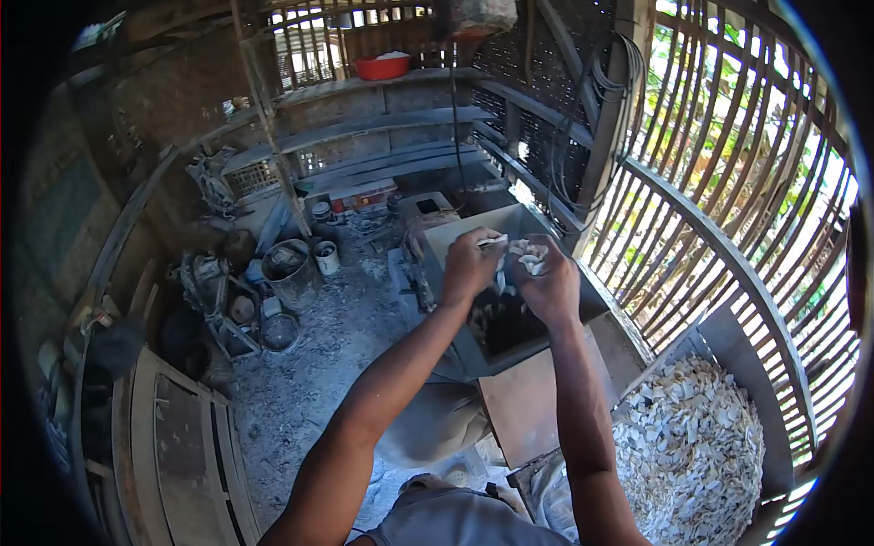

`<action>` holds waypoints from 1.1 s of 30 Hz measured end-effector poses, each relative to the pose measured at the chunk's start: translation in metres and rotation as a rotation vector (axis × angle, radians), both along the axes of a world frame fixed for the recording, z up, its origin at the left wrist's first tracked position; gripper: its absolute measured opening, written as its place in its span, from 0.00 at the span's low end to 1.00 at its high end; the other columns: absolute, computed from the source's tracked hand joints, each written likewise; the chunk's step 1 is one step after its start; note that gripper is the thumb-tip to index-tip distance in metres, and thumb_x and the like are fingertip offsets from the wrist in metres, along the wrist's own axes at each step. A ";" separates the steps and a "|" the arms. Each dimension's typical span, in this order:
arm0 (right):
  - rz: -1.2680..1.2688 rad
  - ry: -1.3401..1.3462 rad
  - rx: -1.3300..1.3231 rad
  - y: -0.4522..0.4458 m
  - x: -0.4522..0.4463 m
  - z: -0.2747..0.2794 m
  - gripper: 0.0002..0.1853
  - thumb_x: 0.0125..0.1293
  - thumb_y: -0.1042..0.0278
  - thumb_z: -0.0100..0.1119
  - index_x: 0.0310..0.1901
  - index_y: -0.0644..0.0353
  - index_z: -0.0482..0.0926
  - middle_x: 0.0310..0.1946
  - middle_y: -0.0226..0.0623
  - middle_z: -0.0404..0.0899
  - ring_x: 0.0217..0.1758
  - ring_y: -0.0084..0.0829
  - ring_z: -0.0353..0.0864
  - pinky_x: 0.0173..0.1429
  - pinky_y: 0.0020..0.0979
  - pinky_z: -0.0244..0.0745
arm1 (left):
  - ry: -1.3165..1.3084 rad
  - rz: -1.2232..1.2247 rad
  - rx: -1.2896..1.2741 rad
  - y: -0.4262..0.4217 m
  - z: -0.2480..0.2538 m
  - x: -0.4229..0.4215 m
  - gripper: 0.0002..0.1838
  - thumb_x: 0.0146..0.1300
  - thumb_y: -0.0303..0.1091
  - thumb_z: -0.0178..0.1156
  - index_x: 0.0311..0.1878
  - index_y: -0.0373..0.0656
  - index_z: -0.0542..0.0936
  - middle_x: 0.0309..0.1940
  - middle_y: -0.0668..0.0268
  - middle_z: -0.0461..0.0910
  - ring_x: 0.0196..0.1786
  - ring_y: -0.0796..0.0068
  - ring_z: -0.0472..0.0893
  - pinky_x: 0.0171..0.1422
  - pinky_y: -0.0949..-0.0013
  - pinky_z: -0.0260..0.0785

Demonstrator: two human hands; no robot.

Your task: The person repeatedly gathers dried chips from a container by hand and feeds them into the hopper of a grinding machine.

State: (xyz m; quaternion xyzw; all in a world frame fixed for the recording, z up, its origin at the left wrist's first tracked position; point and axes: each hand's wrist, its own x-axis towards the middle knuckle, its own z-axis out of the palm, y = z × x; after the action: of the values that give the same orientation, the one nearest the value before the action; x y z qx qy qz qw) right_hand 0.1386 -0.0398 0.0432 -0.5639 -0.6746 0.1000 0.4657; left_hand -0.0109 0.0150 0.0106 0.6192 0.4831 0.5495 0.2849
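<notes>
Both hands are raised over a square metal hopper [443,238] with a dark opening. My left hand [468,266] is closed round a pale chip whose end sticks out by the fingertips. Several whitish chips [529,256] are gripped in my right hand [552,284], beside the left one and a little apart from it. Pale pieces hang or fall between the hands above the dark inside of the hopper. A large heap of pale dried chips [687,437] lies to the lower right, next to my right forearm.
A reddish-brown board [523,409] leans at the hopper's near side. Buckets [287,262] and machinery [208,278] stand on the dusty floor at left. A slatted wall [728,173] runs along the right. On a back ledge sits a red basin [382,69].
</notes>
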 end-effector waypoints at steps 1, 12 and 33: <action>-0.048 -0.040 -0.036 -0.002 -0.001 0.002 0.21 0.58 0.59 0.69 0.52 0.55 0.81 0.38 0.48 0.87 0.45 0.52 0.87 0.50 0.46 0.79 | 0.032 0.027 -0.004 -0.003 0.004 0.001 0.14 0.62 0.41 0.68 0.42 0.39 0.87 0.38 0.52 0.87 0.46 0.54 0.87 0.53 0.59 0.77; 0.104 -0.044 0.130 0.007 0.001 -0.011 0.20 0.54 0.77 0.64 0.51 0.57 0.79 0.43 0.49 0.85 0.50 0.54 0.84 0.53 0.46 0.78 | 0.240 0.074 0.013 -0.002 -0.004 0.004 0.15 0.71 0.46 0.58 0.48 0.46 0.83 0.44 0.51 0.85 0.51 0.44 0.83 0.55 0.47 0.74; 0.147 -0.199 0.130 0.037 -0.002 -0.021 0.19 0.57 0.66 0.65 0.49 0.61 0.80 0.43 0.57 0.84 0.50 0.58 0.83 0.53 0.52 0.75 | 0.587 0.333 0.120 0.008 -0.042 0.023 0.17 0.51 0.31 0.66 0.45 0.38 0.81 0.45 0.48 0.83 0.57 0.50 0.81 0.62 0.51 0.75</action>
State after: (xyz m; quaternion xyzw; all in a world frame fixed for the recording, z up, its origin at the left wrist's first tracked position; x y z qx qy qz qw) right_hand 0.1362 -0.0032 0.0224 -0.4886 -0.7622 0.0334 0.4234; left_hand 0.0126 0.0230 -0.0318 0.6791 0.6058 0.4144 0.0034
